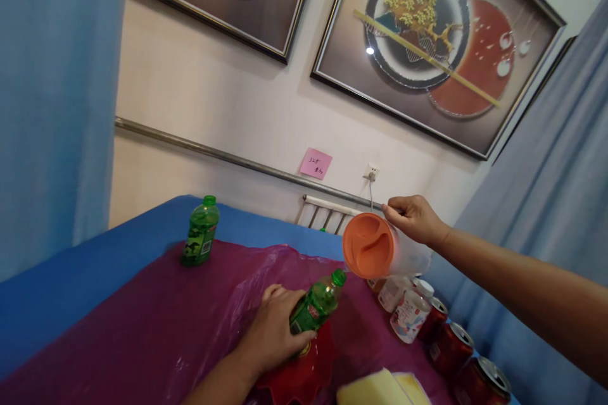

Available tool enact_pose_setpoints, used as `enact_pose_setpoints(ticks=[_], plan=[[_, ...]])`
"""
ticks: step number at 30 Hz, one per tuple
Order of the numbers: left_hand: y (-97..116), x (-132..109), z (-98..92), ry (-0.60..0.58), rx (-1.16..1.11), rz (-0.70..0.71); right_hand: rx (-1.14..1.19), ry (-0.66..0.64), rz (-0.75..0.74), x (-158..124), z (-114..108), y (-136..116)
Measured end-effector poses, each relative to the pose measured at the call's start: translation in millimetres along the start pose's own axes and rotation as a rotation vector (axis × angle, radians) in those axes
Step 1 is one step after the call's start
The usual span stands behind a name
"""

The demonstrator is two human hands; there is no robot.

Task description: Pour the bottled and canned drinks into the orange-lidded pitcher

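Note:
My left hand (278,326) is wrapped around a green plastic bottle (314,305), which leans to the right above a red scallop-edged dish (304,376). In my raised right hand (414,218) is the handle of a see-through pitcher (411,256) with an orange lid (368,245). The pitcher is tipped on its side, its lid facing left and toward me. That lid is above and to the right of the bottle's green top (339,277), with a small gap between them in the view. I cannot make out any liquid between them.
Another green bottle (200,231) stands at the back left of the purple plastic sheet (156,323). Along the right edge are a white-capped labelled bottle (412,313) and several red cans (451,348). A yellow cloth (377,389) lies in front. A metal rail (228,157) runs along the wall.

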State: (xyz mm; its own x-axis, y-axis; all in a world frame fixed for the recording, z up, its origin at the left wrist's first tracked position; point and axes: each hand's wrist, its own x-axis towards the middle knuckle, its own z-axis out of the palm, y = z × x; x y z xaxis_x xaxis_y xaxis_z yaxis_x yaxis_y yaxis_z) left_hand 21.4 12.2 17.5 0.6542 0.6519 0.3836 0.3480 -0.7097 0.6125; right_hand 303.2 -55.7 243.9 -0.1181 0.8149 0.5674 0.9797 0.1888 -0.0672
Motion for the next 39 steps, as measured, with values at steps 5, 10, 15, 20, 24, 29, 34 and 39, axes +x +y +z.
enact_pose_setpoints(ticks=[5, 10, 15, 20, 24, 29, 34, 39], plan=[[1.3, 0.5, -1.2, -0.009, 0.001, -0.005, -0.006, -0.004, -0.006, 0.0, -0.8, -0.9], [1.1, -0.1, -0.6, -0.008, -0.012, 0.009, -0.02, -0.001, -0.011, 0.5, -0.6, -0.1], [2.0, -0.9, -1.2, -0.011, 0.002, 0.003, -0.031, 0.003, -0.02, 0.5, -0.2, -0.8], [2.2, -1.0, -1.0, 0.001, -0.002, 0.003, -0.026, 0.001, -0.015, 0.0, 0.6, -2.0], [2.2, -0.4, -0.7, -0.007, -0.004, 0.002, -0.012, 0.002, -0.011, -0.6, 1.7, -2.4], [1.4, -0.8, -0.6, -0.006, 0.003, 0.011, -0.029, 0.007, -0.016, 0.1, 1.1, -4.2], [-0.3, -1.0, -0.5, -0.006, -0.001, 0.009, -0.03, 0.011, -0.023, 0.9, 0.4, -4.9], [-0.9, -0.5, -0.3, -0.001, -0.004, 0.005, -0.032, 0.016, -0.019, -0.1, 0.8, -3.0]])
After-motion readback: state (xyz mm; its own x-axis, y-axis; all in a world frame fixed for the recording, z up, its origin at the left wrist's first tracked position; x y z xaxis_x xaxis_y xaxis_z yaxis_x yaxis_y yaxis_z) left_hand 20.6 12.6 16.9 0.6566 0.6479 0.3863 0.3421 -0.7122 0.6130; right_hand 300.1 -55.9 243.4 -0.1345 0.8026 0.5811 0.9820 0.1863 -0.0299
